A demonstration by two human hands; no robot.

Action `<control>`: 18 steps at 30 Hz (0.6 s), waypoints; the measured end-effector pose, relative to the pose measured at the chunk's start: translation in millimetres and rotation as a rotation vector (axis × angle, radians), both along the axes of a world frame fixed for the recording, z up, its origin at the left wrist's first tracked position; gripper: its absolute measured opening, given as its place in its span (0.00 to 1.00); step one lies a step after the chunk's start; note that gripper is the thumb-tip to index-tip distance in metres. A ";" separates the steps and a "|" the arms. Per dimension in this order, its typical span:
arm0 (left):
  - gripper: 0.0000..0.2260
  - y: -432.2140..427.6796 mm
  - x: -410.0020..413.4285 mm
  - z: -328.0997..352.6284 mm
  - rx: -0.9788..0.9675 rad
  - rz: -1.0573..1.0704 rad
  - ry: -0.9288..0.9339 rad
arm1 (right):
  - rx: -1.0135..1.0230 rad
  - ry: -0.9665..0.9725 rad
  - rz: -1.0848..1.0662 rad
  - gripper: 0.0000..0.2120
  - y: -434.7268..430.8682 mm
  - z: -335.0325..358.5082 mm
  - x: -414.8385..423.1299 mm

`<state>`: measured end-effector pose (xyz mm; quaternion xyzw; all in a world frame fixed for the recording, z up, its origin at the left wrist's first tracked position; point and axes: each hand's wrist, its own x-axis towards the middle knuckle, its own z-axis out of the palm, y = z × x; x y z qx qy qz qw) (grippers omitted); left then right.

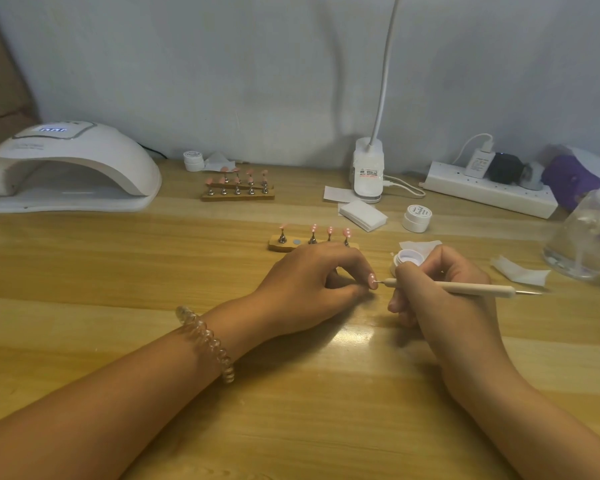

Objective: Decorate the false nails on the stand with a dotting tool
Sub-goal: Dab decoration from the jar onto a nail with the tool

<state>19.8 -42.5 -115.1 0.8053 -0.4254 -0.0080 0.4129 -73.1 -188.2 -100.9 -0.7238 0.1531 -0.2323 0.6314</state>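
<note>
Working over a wooden table (118, 271) filling the lower two thirds of the view. Standing at ten o'clock, a white curing lamp (70, 168), display lit blue. Lying at two o'clock along the wall, a white power strip (489, 192); at three o'clock, a clear bottle (586, 237). Rising at one o'clock, a white desk lamp (368, 171), neck running up out of view.

Meeting near the centre, both hands. Left hand (305, 289), spiral bracelet (205, 341) on the wrist, down on the table with fingers curled, thumb and forefinger pinching a pink false nail (373, 281) at the hand's three o'clock side. Right hand (440, 292), just at three o'clock of the left, fingers curled round a cream dotting tool (471, 288) in a pen grip: front tip touching the face of the held nail, rear metal tip pointing to three o'clock.

Sitting at twelve o'clock of the left hand, just behind the knuckles, a wooden near stand (279, 244) carrying four pink nails (314, 227) upright on metal pegs, a grey disc (297, 242) showing between the first and second pegs. Farther back at eleven o'clock, a far stand (238, 195) with two rows of pegs and more pink nails.

At twelve o'clock of the right hand, an open pot (409, 258), white, partly hidden by the fingers; at one o'clock behind it, a closed pot (417, 218).
</note>
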 end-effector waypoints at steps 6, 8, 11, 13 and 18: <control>0.05 0.1 -0.1 -0.2 -0.002 -0.006 0.003 | -0.009 0.005 0.005 0.08 -0.1 0.1 -0.4; 0.05 -0.1 0.0 -0.5 -0.001 -0.006 0.002 | -0.011 0.010 0.006 0.08 -0.1 0.1 -0.7; 0.04 -0.4 0.5 -0.9 0.000 -0.003 0.006 | -0.013 0.012 0.002 0.09 -0.4 0.4 -0.9; 0.05 -0.3 0.7 -0.9 0.001 0.001 0.007 | -0.018 0.015 0.004 0.09 -0.2 0.5 -1.1; 0.04 0.5 0.4 -0.3 0.003 -0.002 0.006 | -0.028 0.024 -0.002 0.09 -0.3 0.1 -1.0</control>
